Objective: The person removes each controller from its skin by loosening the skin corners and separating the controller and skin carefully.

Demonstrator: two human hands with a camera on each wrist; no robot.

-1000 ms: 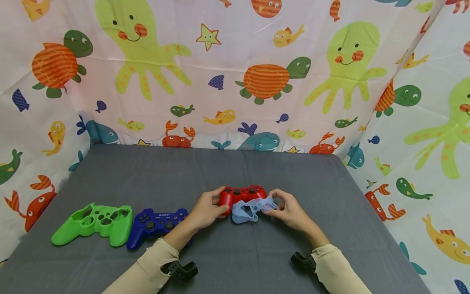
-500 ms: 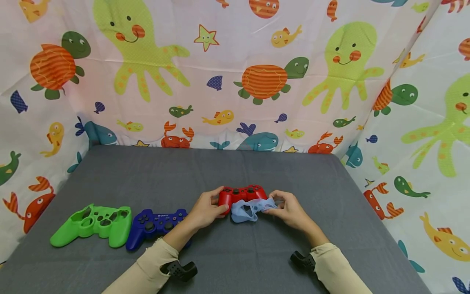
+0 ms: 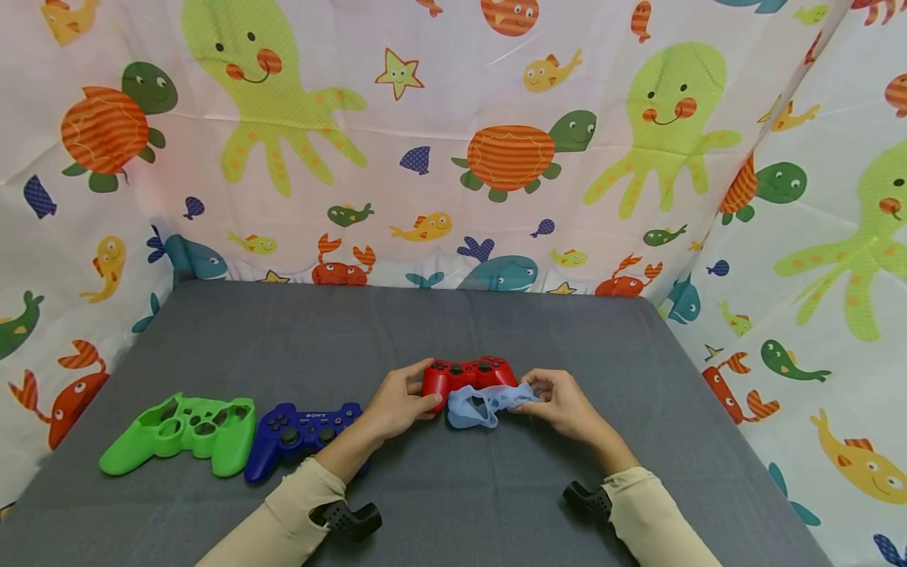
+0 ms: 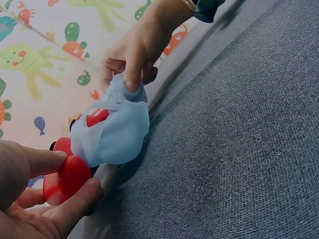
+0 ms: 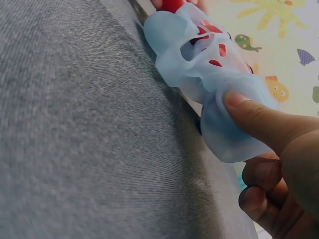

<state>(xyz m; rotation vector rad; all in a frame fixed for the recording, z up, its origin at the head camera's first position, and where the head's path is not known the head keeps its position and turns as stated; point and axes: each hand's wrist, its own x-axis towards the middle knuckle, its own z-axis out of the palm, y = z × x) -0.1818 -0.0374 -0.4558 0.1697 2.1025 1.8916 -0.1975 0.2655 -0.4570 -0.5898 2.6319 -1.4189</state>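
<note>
A red game controller (image 3: 438, 381) is gripped at its left end by my left hand (image 3: 402, 403), thumb in front and fingers behind. In the left wrist view the fingers pinch its rounded red handle (image 4: 70, 179). A soft, light blue silicone controller cover (image 3: 471, 409) with cut-out holes overlaps the controller's near side. My right hand (image 3: 563, 403) pinches the cover's right end. In the right wrist view the thumb presses on the cover's bulging end (image 5: 234, 129), with fingers curled beneath. Red shows through the cover's holes. The controller's right end is largely hidden behind the cover.
To the left, a green silicone controller cover (image 3: 177, 433) lies on the grey cloth-covered table (image 3: 496, 504). Beside it is a blue Sony controller (image 3: 298, 431), partly hidden behind my left forearm. A curtain (image 3: 425, 102) printed with sea animals stands behind the table and along its sides.
My right hand has shifted slightly, and its fingers now cover more of the cover's right end. The left hand and red controller stay nearly in place.
</note>
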